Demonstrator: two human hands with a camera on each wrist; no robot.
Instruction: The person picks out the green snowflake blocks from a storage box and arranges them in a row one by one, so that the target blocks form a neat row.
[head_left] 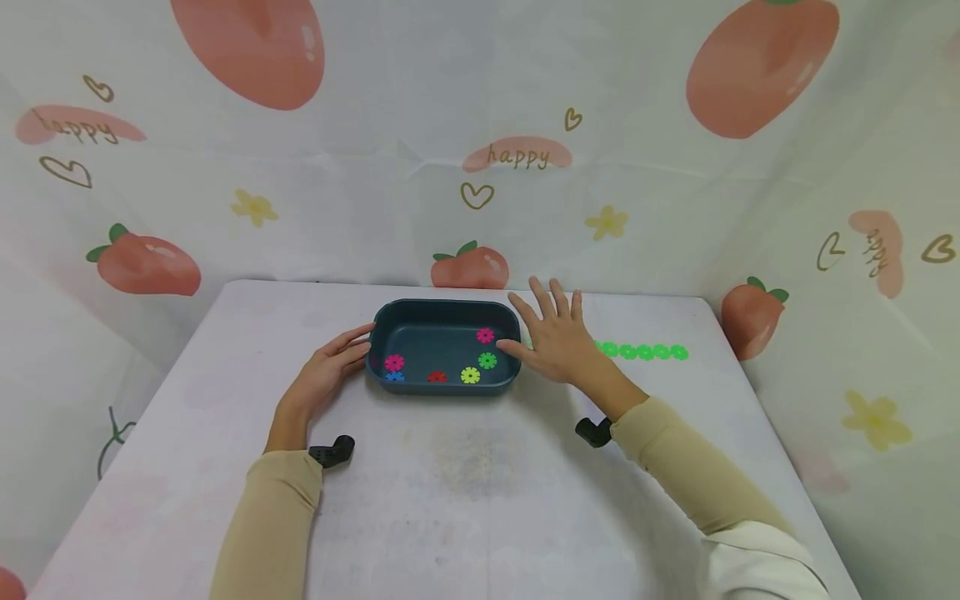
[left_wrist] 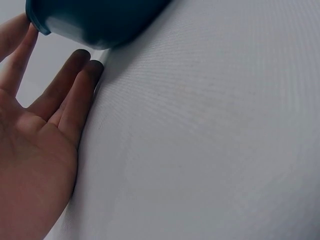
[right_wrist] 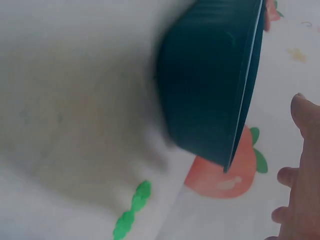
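A dark teal rectangular basin (head_left: 442, 388) stands on the table with several small flower-shaped plastic pieces inside, among them a yellow piece (head_left: 470, 376), a green piece (head_left: 487, 361) and a red piece (head_left: 437, 377). My left hand (head_left: 324, 379) touches the basin's left end with its fingers extended. In the left wrist view, fingertips meet the basin's rim (left_wrist: 39, 25). Above the table by the basin's right end, my right hand (head_left: 558, 342) is spread wide and holds nothing. A row of joined green flower pieces (head_left: 637, 352) lies to the right, partly hidden behind that hand.
The white table (head_left: 480, 500) ends at a cloth backdrop (head_left: 375, 208) printed with peaches and words. Black wrist-worn cameras, a left camera (head_left: 332, 452) and a right camera (head_left: 594, 432), jut inward from both sleeves. A dark green cord (head_left: 114, 433) shows beyond the left edge.
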